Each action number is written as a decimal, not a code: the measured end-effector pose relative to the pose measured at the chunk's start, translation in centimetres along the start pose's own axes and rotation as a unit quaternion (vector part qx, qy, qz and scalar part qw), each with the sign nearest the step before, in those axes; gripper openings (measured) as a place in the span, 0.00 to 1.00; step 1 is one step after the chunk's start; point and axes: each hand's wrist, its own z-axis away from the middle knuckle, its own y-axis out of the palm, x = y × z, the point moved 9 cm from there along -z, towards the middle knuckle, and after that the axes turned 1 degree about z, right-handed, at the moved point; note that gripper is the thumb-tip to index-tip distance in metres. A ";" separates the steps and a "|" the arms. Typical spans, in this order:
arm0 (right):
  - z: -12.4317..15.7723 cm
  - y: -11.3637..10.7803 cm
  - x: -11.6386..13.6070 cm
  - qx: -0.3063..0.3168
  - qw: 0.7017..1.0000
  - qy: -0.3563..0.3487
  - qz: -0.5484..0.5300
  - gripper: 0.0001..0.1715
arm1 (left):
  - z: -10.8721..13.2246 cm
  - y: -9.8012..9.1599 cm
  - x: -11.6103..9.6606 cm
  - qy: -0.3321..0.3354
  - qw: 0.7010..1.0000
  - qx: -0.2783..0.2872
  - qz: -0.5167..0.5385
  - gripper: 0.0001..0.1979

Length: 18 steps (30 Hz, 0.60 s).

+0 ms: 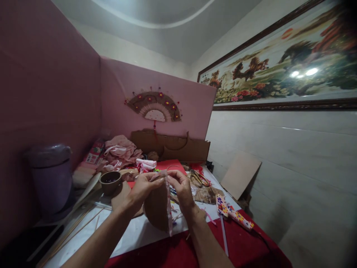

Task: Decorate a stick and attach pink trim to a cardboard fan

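Above the table, my left hand (142,190) grips a rounded piece of brown cardboard (156,212) near its top, thumb laid along the upper edge. A pale pink fabric strip (169,214) runs down the cardboard's straight right edge. My right hand (180,186) pinches that edge at the top, with thumb and index finger closed on the strip. Both hands are close together, and the cardboard hangs upright below them. Behind them lies a red sheet (173,165), partly covered by the fingers.
A flower-patterned glue gun (232,213) with a glue stick lies at the right, near gold-handled scissors (199,178). On the left are a brown cup (110,182), thin wooden sticks (74,232) and crumpled pink cloth (121,149). A decorated fan (156,115) hangs behind.
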 end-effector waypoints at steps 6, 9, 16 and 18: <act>0.2 0.4 0.1 0.022 0.998 0.017 -0.060 0.06 | 0.2 0.4 0.0 -0.015 1.000 0.018 0.005 0.12; 0.2 0.4 0.4 0.020 0.997 0.010 -0.072 0.05 | 0.4 0.7 -0.4 -0.022 0.999 0.027 0.004 0.12; 0.1 0.4 0.5 0.028 0.997 0.004 -0.074 0.04 | 0.3 0.5 -0.9 0.006 0.999 0.021 -0.044 0.14; 0.1 0.6 0.4 0.040 0.997 0.006 -0.073 0.04 | 0.3 0.5 -1.0 0.018 0.998 0.016 -0.059 0.14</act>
